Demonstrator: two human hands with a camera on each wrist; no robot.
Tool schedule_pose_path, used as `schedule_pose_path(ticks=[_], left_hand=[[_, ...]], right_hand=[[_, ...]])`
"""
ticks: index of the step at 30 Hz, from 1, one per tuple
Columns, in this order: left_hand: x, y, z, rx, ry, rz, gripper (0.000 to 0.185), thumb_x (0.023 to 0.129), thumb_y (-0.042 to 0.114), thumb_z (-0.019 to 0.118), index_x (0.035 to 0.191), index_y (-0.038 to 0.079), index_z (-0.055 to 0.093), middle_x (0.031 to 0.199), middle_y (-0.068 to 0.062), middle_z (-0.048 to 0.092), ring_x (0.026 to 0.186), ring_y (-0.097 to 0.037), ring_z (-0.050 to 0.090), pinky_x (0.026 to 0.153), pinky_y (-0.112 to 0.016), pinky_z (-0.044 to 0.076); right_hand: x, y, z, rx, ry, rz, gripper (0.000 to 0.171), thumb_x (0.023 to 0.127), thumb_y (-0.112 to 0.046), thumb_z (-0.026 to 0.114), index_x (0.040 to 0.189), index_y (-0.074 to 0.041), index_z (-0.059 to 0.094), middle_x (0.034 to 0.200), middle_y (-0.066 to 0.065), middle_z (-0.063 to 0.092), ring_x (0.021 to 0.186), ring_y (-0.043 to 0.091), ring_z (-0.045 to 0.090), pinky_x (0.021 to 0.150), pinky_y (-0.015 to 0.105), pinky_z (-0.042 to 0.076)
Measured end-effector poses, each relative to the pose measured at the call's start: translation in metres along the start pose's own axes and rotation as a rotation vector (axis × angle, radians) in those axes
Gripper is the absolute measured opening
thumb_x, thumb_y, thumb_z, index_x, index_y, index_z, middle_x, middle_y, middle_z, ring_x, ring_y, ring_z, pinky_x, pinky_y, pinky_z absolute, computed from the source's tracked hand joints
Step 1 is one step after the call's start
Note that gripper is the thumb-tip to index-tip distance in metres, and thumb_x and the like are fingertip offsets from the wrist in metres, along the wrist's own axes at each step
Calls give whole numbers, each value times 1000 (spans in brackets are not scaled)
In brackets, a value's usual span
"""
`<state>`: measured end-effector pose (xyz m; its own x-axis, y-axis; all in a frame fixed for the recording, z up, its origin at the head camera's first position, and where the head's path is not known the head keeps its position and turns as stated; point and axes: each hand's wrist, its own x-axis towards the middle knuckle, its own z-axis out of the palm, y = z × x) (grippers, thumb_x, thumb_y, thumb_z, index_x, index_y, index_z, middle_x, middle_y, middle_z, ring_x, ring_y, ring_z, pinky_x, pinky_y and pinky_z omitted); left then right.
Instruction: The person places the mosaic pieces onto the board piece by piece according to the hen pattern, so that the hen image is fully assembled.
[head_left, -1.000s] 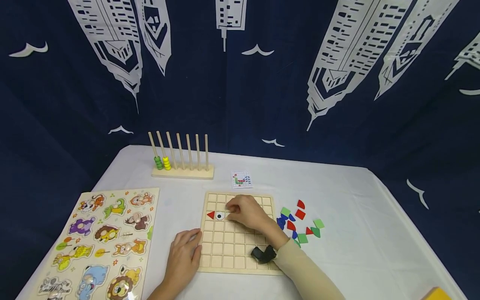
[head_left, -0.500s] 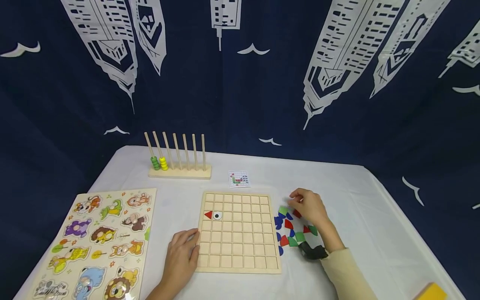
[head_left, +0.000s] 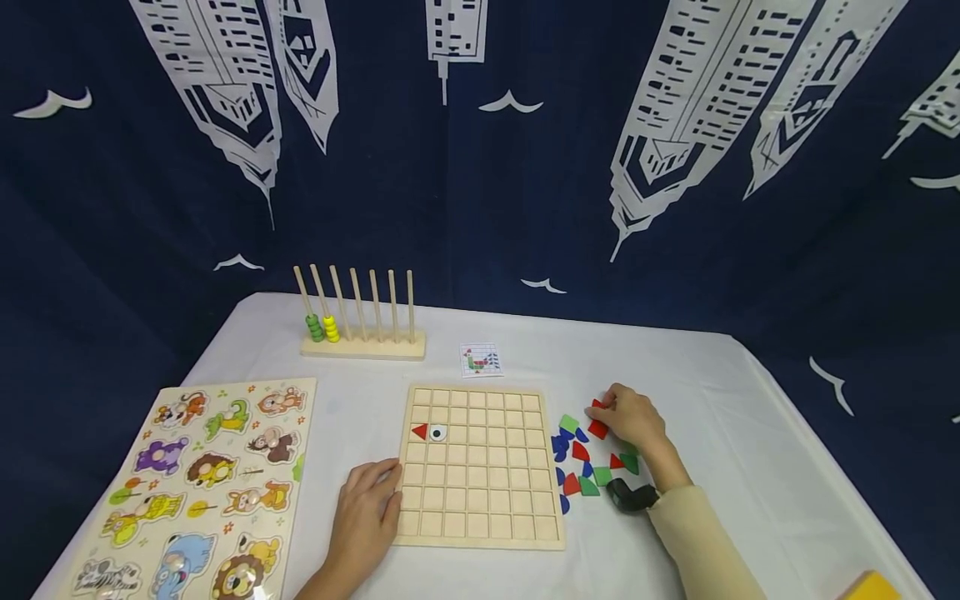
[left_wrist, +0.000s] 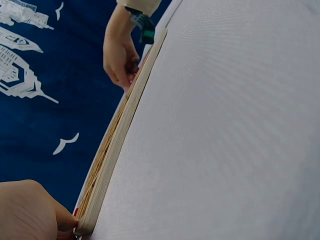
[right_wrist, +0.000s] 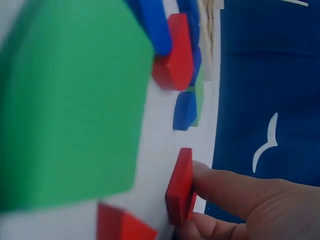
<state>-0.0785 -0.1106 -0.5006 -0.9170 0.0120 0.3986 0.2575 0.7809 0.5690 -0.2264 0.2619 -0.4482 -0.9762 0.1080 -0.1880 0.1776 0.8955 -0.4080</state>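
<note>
Red square block (head_left: 597, 428), among loose pieces by the board's (head_left: 480, 467) right edge, was pinched by the right hand (head_left: 633, 419). Lifting straight up seemed best. Left hand (head_left: 367, 512) lay flat, steadying the board.

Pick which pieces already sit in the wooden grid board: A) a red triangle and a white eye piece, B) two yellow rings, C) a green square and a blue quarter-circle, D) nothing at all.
A: the grid board holds only a red triangle and a white eye piece, side by side near its left edge.
</note>
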Motion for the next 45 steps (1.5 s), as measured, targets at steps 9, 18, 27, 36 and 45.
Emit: schedule_pose_path(ticks=[9, 18, 27, 36, 45], left_hand=[[0, -2, 2, -1, 12, 5, 32, 78, -5, 72, 109, -9, 69, 121, -14, 67, 112, -28, 54, 95, -46, 41], [0, -2, 2, -11, 12, 7, 32, 77, -6, 72, 109, -9, 69, 120, -15, 67, 111, -29, 54, 94, -48, 42], [1, -3, 2, -4, 17, 3, 31, 78, -5, 72, 109, -9, 69, 120, -15, 67, 111, -30, 55, 94, -47, 42], [0, -3, 4, -7, 19, 5, 31, 78, -4, 72, 109, -10, 69, 119, -16, 67, 111, -30, 55, 95, -48, 42], [0, -3, 3, -6, 21, 3, 32, 78, -4, 72, 109, -10, 69, 119, -16, 67, 111, -30, 55, 95, -48, 41]], right_hand=[[5, -11, 2, -57, 2, -6, 40, 85, -36, 73, 100, -2, 59, 73, 8, 55, 68, 22, 51, 61, 32, 37], [11, -18, 4, -142, 3, -11, 34, 88, -28, 70, 107, -2, 57, 73, 10, 55, 67, 24, 52, 60, 33, 38], [11, -24, 3, -122, 26, -4, 29, 86, -24, 71, 102, 0, 63, 76, 10, 58, 67, 24, 53, 58, 31, 40], [11, -24, 7, -24, 95, -51, 29, 82, -19, 73, 99, 3, 67, 80, 13, 61, 69, 23, 54, 56, 28, 44], [-2, -78, 14, 23, 151, -487, 18, 77, -16, 77, 87, -1, 72, 76, 5, 66, 68, 16, 56, 63, 29, 48]])
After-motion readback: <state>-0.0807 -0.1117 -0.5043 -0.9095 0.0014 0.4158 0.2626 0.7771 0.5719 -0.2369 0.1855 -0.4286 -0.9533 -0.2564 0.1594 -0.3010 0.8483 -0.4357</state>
